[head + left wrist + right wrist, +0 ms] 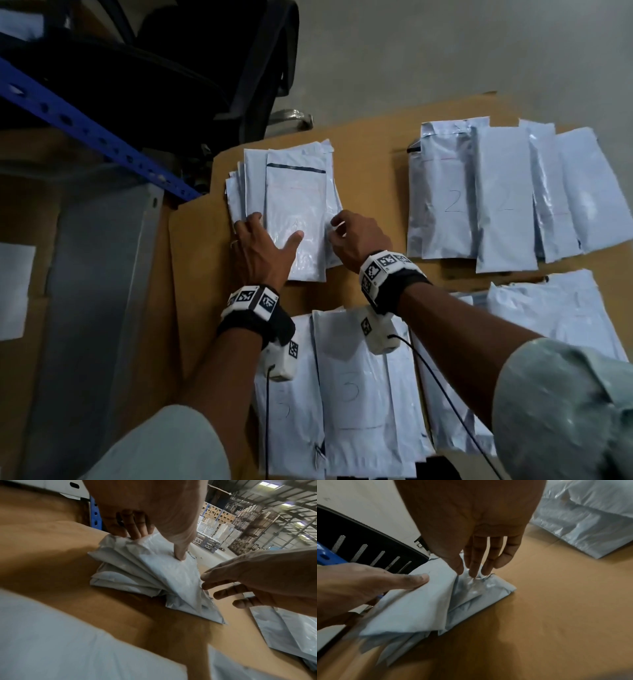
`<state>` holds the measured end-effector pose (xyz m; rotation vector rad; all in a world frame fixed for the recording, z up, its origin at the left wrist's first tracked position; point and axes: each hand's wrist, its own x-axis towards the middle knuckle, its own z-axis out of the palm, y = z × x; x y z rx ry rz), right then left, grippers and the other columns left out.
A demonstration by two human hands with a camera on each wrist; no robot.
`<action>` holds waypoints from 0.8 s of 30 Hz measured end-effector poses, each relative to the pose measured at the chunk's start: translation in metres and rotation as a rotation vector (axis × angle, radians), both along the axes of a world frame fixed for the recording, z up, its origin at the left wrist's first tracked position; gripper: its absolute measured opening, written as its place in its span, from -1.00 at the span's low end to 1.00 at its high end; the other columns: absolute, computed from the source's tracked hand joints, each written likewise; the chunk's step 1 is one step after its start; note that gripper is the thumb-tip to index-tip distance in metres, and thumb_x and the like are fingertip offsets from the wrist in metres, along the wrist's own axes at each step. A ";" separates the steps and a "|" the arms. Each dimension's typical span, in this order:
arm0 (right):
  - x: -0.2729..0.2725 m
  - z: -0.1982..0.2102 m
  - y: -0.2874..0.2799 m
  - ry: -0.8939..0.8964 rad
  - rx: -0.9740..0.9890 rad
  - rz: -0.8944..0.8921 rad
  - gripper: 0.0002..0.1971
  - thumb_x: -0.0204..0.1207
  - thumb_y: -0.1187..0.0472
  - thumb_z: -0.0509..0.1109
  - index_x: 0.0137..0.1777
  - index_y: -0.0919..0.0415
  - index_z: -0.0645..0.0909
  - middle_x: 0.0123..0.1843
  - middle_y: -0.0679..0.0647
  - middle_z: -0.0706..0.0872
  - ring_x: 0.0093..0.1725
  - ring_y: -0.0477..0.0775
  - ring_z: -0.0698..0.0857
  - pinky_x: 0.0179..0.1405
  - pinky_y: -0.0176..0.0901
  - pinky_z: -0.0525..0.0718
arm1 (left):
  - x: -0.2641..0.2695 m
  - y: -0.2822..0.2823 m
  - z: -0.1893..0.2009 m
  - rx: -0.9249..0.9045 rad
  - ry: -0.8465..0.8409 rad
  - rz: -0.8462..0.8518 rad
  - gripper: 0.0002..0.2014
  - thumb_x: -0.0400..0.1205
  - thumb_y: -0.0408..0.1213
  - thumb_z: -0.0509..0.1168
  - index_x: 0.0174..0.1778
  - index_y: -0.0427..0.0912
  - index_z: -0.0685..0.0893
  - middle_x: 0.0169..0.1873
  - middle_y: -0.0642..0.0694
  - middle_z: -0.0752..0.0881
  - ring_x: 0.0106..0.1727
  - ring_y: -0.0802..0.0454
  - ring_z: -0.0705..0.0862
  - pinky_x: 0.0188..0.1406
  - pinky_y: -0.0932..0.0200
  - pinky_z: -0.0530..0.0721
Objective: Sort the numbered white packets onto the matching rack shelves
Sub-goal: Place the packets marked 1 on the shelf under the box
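Head view: the stack of white packets (294,209) lies on the cardboard sheet (370,164), left of the "2" packets (452,192). Left hand (263,246) lies flat, fingers spread, on the stack's near-left corner.

Left wrist view: the thin, limp packets fan out, probably slippery.

Right wrist view: right hand (471,534), fingers straight and close together, touches the stack's right edge; gripping both long edges seems best.

Right hand (471,524) above packet stack (412,608), fingertips (473,573) touching crumpled edge of lower packet. Left hand (359,582) flat on top packet, thumb out. Stack on brown table (547,608); more packets (590,520) toward far right corner.
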<state>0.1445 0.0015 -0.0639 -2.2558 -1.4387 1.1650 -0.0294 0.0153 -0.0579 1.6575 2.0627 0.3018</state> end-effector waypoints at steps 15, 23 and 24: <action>0.017 -0.002 0.000 -0.084 0.045 -0.214 -0.90 0.53 0.22 0.30 0.01 0.18 0.49 0.06 0.21 0.64 0.03 0.34 0.64 0.02 0.17 0.67 | -0.021 0.005 0.007 0.152 -0.207 0.256 -0.44 0.79 -0.13 0.17 0.69 -0.16 0.21 0.40 -0.29 0.60 0.31 -0.33 0.62 0.24 -0.17 0.60; 0.013 -0.002 -0.007 -0.167 0.064 -0.056 -0.28 0.59 -0.16 0.38 0.63 0.15 0.23 0.47 0.27 0.54 0.40 0.38 0.58 0.34 0.26 0.60 | -0.020 -0.006 0.003 0.050 0.025 0.076 -0.13 0.60 0.33 0.26 0.76 0.18 0.02 0.60 -0.22 0.33 0.48 -0.31 0.46 0.47 -0.22 0.36; 0.011 -0.004 -0.008 -0.205 0.052 0.002 -0.17 0.51 -0.30 0.41 0.64 0.09 0.20 0.48 0.24 0.52 0.41 0.36 0.56 0.34 0.25 0.60 | -0.019 -0.007 0.002 0.024 0.049 0.039 -0.02 0.49 0.46 0.29 0.75 0.22 0.01 0.62 -0.21 0.31 0.50 -0.29 0.44 0.48 -0.23 0.35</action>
